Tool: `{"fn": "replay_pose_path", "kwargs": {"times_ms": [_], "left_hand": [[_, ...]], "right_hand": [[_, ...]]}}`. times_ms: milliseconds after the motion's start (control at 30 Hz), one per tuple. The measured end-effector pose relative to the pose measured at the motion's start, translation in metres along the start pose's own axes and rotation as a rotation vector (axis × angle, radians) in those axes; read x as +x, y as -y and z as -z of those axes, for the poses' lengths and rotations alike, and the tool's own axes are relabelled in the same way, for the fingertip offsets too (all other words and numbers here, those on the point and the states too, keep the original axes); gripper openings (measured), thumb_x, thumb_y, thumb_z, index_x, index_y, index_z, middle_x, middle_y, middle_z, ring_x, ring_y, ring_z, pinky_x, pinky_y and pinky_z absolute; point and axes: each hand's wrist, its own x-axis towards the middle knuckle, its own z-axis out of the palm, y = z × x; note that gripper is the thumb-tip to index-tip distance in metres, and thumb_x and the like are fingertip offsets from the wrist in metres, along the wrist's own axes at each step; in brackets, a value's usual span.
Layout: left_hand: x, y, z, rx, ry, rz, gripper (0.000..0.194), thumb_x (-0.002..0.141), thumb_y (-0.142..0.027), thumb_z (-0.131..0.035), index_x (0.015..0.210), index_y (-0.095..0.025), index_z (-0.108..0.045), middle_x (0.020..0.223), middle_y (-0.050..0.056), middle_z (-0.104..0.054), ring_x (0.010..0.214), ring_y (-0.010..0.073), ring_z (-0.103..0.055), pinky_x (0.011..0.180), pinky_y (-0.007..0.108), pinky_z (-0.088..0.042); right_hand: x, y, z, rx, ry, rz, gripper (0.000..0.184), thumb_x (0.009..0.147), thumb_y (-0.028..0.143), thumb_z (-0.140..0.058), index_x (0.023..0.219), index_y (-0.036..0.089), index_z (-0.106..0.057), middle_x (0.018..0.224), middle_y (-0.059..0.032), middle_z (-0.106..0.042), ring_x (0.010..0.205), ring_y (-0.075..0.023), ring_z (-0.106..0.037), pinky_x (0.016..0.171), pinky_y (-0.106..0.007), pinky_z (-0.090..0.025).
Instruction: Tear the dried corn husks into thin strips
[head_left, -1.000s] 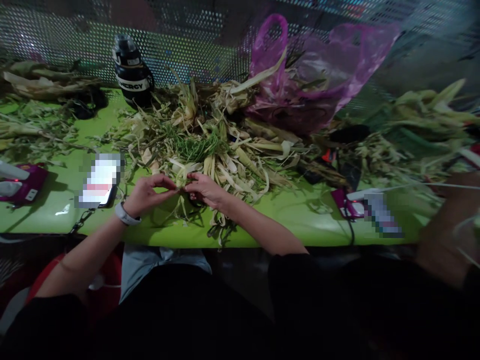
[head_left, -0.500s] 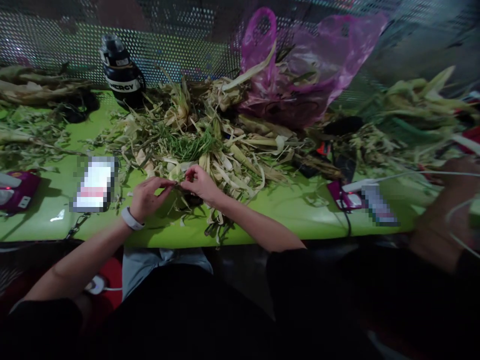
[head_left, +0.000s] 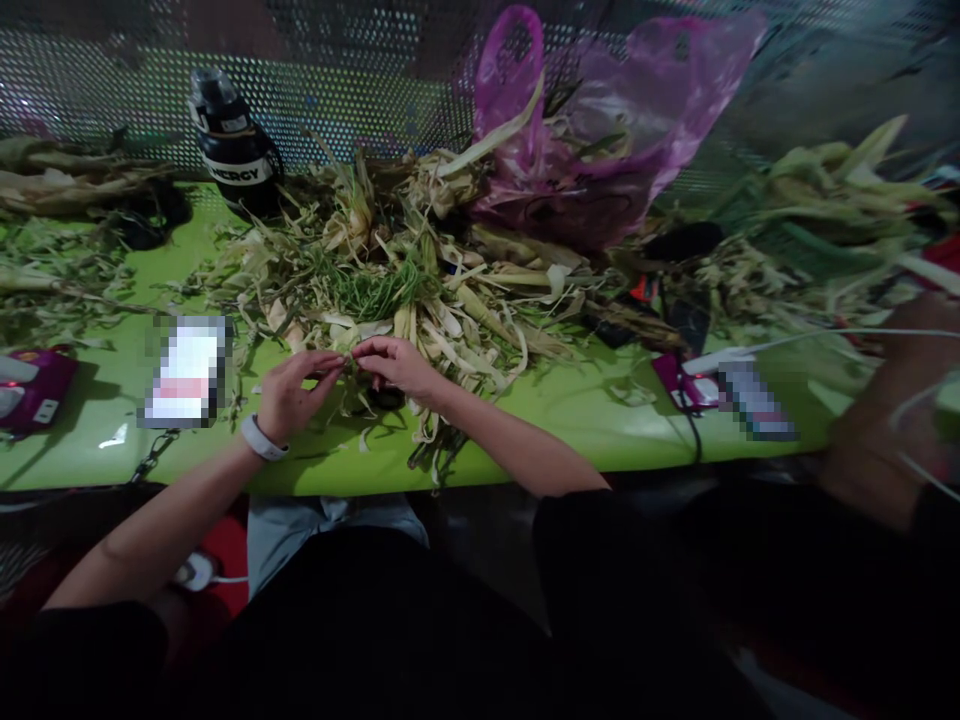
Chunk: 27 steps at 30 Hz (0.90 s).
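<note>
My left hand [head_left: 294,392], with a pale band on its wrist, pinches a small plant piece [head_left: 348,358] between thumb and fingertips. From the other side my right hand [head_left: 401,368] meets it, fingertips closed at the same small piece, whose exact kind is too small to tell. Just beyond both hands lies a heap of pale, dry leaves and husks [head_left: 480,315]. A bunch of thin green stems [head_left: 382,285] rests on top of the heap. Under my right hand is a small dark object [head_left: 386,397], partly hidden.
A dark bottle [head_left: 236,155] and a pink plastic bag [head_left: 600,170] stand behind the heap. A lit phone [head_left: 187,370] lies left; another phone [head_left: 757,400] lies right, near a purple power box [head_left: 686,385] with cables. A co-worker's arm [head_left: 885,420] rests at the right edge.
My right hand's fingers have straightened a little and moved slightly left towards my left fingertips. Both hands stay together at the heap's near edge. The view has shifted slightly.
</note>
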Motion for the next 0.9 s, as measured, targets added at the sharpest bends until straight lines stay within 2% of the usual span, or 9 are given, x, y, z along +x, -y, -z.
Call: {"fn": "replay_pose_path", "kwargs": {"times_ms": [133,300,467,767,900], "left_hand": [[0.0,0.001,0.002,0.062,0.031,-0.023,0.021,0.086,-0.025,-0.062,0.105,-0.02,-0.066,0.102,0.001,-0.073,0.085,0.0149,-0.069,0.075,0.029,-0.058],[0.002,0.004,0.003,0.131,0.045,-0.095,0.021,0.086,-0.024,-0.061,0.106,-0.023,-0.067,0.1,0.0,-0.074,0.086,0.0156,-0.068,0.079,0.031,-0.055],[0.003,0.003,0.002,0.125,0.066,-0.056,0.02,0.087,-0.026,-0.061,0.105,-0.022,-0.066,0.098,0.001,-0.073,0.084,0.0162,-0.067,0.078,0.032,-0.054],[0.008,0.0,0.002,0.109,-0.006,-0.149,0.02,0.085,-0.021,-0.063,0.104,-0.022,-0.067,0.095,0.001,-0.074,0.082,0.0145,-0.067,0.076,0.029,-0.055],[0.009,0.0,0.001,0.12,-0.057,-0.177,0.021,0.082,-0.019,-0.066,0.102,-0.022,-0.068,0.094,0.002,-0.075,0.079,0.0142,-0.068,0.075,0.028,-0.056]], "right_hand": [[0.003,0.002,0.002,0.024,-0.01,0.018,0.015,0.07,0.019,-0.066,0.084,0.015,-0.062,0.067,0.0034,-0.06,0.049,-0.0048,-0.048,0.044,-0.016,-0.041],[0.003,0.005,0.003,0.051,0.058,-0.016,0.019,0.069,0.02,-0.068,0.086,0.014,-0.064,0.064,0.0041,-0.06,0.048,-0.0041,-0.046,0.045,-0.016,-0.041],[0.004,0.007,0.005,0.067,0.088,-0.01,0.024,0.065,0.019,-0.071,0.087,0.014,-0.062,0.062,0.0058,-0.058,0.051,-0.0042,-0.047,0.046,-0.015,-0.039],[0.005,0.01,0.005,0.085,0.145,-0.035,0.022,0.063,0.021,-0.072,0.083,0.013,-0.064,0.064,0.0047,-0.06,0.05,-0.0032,-0.045,0.046,-0.015,-0.037],[0.006,0.007,0.005,0.063,0.102,-0.024,0.017,0.066,0.022,-0.069,0.079,0.014,-0.062,0.058,0.0058,-0.056,0.046,-0.0036,-0.043,0.044,-0.016,-0.035]]}}
